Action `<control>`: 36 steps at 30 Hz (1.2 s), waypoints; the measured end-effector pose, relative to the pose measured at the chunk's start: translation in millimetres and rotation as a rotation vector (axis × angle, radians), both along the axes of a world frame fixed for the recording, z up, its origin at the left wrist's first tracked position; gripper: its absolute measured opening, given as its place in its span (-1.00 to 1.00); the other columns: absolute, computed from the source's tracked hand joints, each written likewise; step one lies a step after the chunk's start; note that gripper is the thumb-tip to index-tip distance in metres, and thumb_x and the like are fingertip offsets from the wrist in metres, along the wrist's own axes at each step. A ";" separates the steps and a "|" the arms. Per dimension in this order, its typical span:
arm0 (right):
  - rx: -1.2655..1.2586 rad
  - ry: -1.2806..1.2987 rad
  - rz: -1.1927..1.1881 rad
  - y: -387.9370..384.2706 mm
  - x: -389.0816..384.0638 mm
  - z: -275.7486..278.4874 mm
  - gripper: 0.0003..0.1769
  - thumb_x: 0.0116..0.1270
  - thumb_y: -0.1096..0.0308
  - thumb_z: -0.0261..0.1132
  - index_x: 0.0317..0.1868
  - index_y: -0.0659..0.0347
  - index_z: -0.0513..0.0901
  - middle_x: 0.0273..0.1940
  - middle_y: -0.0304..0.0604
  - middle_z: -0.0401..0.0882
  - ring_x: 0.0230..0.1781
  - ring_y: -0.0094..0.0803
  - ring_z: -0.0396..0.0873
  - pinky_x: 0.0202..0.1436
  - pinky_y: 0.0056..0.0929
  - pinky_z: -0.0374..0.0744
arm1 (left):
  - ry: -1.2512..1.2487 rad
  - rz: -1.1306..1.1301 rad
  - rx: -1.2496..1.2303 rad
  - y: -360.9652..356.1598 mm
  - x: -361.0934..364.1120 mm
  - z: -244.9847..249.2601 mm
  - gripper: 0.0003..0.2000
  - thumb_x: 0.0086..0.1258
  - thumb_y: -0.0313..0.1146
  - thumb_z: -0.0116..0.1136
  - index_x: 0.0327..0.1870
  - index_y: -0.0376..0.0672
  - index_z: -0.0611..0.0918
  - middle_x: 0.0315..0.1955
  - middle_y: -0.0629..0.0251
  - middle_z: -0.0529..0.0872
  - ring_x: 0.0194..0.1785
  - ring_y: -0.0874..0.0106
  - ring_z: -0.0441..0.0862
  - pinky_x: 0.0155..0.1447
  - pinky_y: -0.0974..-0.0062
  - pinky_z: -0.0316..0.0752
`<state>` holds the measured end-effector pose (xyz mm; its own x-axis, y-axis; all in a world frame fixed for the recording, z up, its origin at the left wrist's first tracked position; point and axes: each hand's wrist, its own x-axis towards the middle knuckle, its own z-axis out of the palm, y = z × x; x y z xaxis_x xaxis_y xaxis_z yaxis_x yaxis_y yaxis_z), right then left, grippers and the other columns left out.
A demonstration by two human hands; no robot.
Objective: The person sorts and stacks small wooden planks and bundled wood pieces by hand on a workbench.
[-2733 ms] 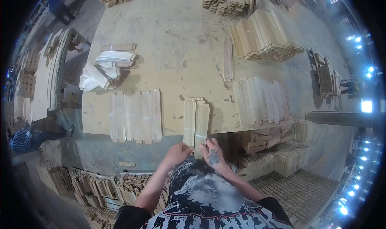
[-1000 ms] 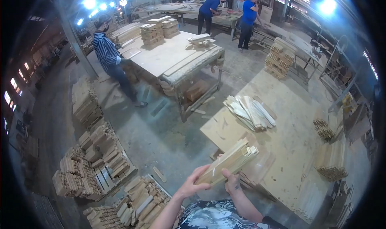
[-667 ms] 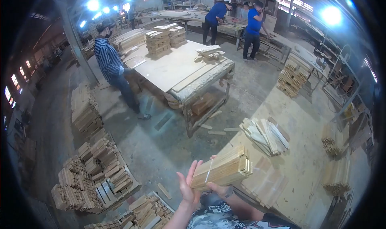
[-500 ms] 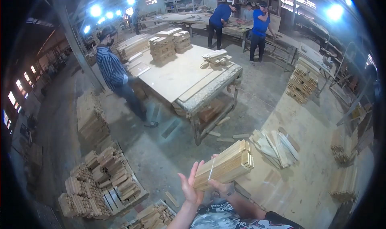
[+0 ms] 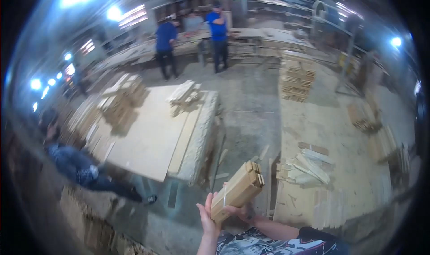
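Observation:
A bundle of thin wooden slats, bound by a pale band, is held up in front of my body, its far end tilted up to the right. My left hand lies along the bundle's left side near its lower end, with the palm against it and the thumb sticking out. My right hand grips the bundle from the right, thumb on the near face; its other fingers are hidden behind the wood.
Loose slats lie on a long board at the right, with a stack farther back. Left of centre, a worktable holds piled slats. A person stands at the left; two people in blue stand behind.
The view has turned to the right and tilted, so the table, stacks and people appear farther left. Both hands still hold the bundle, which now points more steeply upward.

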<state>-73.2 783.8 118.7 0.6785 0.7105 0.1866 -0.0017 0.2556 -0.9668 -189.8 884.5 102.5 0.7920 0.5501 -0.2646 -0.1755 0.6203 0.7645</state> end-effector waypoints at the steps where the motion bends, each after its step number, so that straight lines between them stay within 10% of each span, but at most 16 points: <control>1: -0.004 -0.062 -0.117 14.3 5.0 4.9 -0.10 0.14 0.26 0.62 0.43 0.31 0.38 0.26 -0.08 0.55 0.28 -0.30 0.55 0.39 -0.29 0.51 | -0.009 -0.004 0.043 17.6 5.4 5.9 -0.17 0.64 0.31 -0.30 0.67 -0.20 0.05 0.63 0.08 0.17 0.66 0.18 0.12 0.67 0.20 0.03; 4: 0.196 0.227 -0.159 44.4 18.8 4.3 -0.18 0.15 0.24 0.62 0.36 0.27 0.43 0.20 -0.10 0.56 0.23 -0.34 0.57 0.36 -0.30 0.53 | 0.002 -0.521 0.812 101.7 22.9 -15.3 -0.25 0.63 0.05 0.01 0.66 -0.18 0.10 0.60 0.11 0.22 0.63 0.20 0.18 0.65 0.24 0.10; 5: 0.170 0.243 -0.188 49.4 24.9 4.7 -0.19 0.16 0.23 0.62 0.35 0.26 0.43 0.18 -0.12 0.56 0.22 -0.34 0.57 0.35 -0.29 0.54 | -0.035 -0.635 0.640 113.6 33.9 -1.1 -0.17 0.45 -0.21 0.34 0.64 -0.19 0.14 0.58 0.11 0.22 0.61 0.23 0.22 0.63 0.26 0.15; 9: 0.094 0.347 -0.291 63.4 56.1 -6.5 -0.14 0.16 0.18 0.62 0.37 0.21 0.36 0.16 -0.15 0.51 0.24 -0.34 0.54 0.36 -0.28 0.53 | -0.131 -0.908 0.711 138.7 102.6 29.0 0.08 0.18 -0.39 0.59 0.68 -0.16 0.05 0.59 0.06 0.18 0.63 0.28 0.17 0.63 0.26 0.14; 28: 0.120 0.354 -0.966 20.9 333.3 -17.5 0.10 0.06 0.11 0.66 0.48 0.24 0.19 0.27 -0.04 0.37 0.28 -0.25 0.44 0.30 -0.19 0.53 | -0.189 -1.433 0.421 75.8 471.8 48.3 0.08 0.23 -0.66 0.44 0.72 -0.05 -0.03 0.62 0.22 0.13 0.64 0.35 0.11 0.59 0.33 0.19; 36: 0.109 0.122 -1.059 -4.2 414.1 7.8 0.45 0.24 0.14 0.59 0.66 -0.05 -0.51 0.51 0.25 0.08 0.57 0.08 0.15 0.56 0.11 0.24 | -0.166 -1.577 0.342 67.1 612.3 35.3 0.06 0.12 -0.56 0.51 0.69 -0.09 0.12 0.50 0.19 0.38 0.55 0.27 0.30 0.56 0.30 0.25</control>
